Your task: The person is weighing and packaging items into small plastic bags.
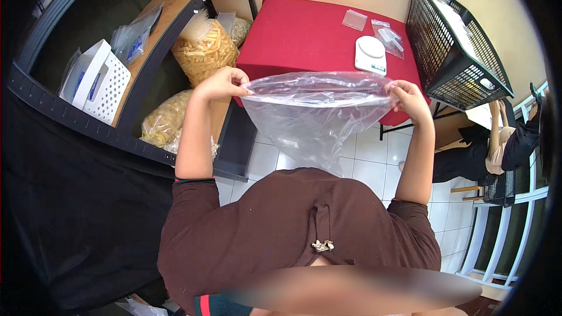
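A large clear plastic bag [316, 123] hangs between my two hands, its wide mouth stretched across at the top. My left hand [226, 83] pinches one corner of the rim, and my right hand [406, 96] pinches the opposite corner. Nothing can be made out inside the bag. Beyond it is a table with a red cloth [298, 35]. On the cloth are a white digital scale [370, 55], a clear bag with a white scoop [390, 39] and some small clear bags [354, 19].
A black plastic crate [456, 44] stands at the table's right end. To the left, a shelf [175, 13] holds a white perforated basket [103, 83], with bags of yellowish food pieces [204, 48] below. Another person [494, 145] sits at the far right.
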Demonstrator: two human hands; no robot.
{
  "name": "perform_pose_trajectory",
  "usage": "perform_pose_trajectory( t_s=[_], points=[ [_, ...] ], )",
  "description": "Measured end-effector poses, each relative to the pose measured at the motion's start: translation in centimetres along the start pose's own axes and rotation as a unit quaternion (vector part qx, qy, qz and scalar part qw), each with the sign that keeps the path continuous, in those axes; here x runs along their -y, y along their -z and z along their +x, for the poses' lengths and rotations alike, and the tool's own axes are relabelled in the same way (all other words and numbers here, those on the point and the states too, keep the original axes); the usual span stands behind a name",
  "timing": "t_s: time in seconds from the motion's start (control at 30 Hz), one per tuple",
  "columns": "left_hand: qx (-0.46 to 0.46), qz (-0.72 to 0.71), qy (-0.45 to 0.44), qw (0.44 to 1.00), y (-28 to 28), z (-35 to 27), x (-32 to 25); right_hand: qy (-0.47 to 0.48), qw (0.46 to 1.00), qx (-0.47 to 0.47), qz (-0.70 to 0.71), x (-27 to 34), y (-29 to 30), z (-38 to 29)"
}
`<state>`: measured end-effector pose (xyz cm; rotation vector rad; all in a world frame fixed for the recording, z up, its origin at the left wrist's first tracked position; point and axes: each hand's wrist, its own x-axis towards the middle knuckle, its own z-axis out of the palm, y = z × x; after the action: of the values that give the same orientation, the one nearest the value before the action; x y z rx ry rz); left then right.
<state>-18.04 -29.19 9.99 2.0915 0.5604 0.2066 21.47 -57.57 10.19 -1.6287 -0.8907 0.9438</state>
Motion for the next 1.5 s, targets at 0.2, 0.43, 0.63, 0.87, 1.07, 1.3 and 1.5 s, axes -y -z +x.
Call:
perform_pose_trajectory(
  t_s=[0.2, 0.43, 0.63, 0.87, 1.07, 1.3, 1.5],
  points=[
    [-0.081, -0.644, -0.062, 0.758, -1.7, 2.9, -2.0, 0.295, 0.939, -0.053, 0.169, -0.3, 1.0, 2.7],
    [-0.130, -0.683, -0.185, 0.694, -5.1, 5.6, -2.2, 0.115, 0.981, 0.038, 0.152, -8.3, -7.5, 7.5],
    [0.103, -0.647, -0.242, 0.715, -10.3, 0.7, 4.0, 0.153, 0.966, -0.102, 0.180, -6.5, -8.6, 8.6],
    [-0.045, -0.522, -0.084, 0.848, -10.5, -1.4, 7.7, 0.134, 0.987, -0.082, 0.028, -2.3, -5.9, 8.7],
    [-0.256, -0.432, -0.073, 0.861, -4.8, 1.3, 4.2, 0.157, 0.947, -0.027, 0.281, -1.5, -4.1, 9.9],
    [-0.339, -0.406, -0.162, 0.833, -1.8, 3.1, 0.2, -0.085, 0.966, 0.082, 0.231, -3.7, -9.1, 6.8],
    [-0.412, -0.424, -0.183, 0.785, -1.1, 4.5, -0.6, 0.150, 0.849, 0.051, 0.504, -8.1, -15.8, 4.7]
  ],
)
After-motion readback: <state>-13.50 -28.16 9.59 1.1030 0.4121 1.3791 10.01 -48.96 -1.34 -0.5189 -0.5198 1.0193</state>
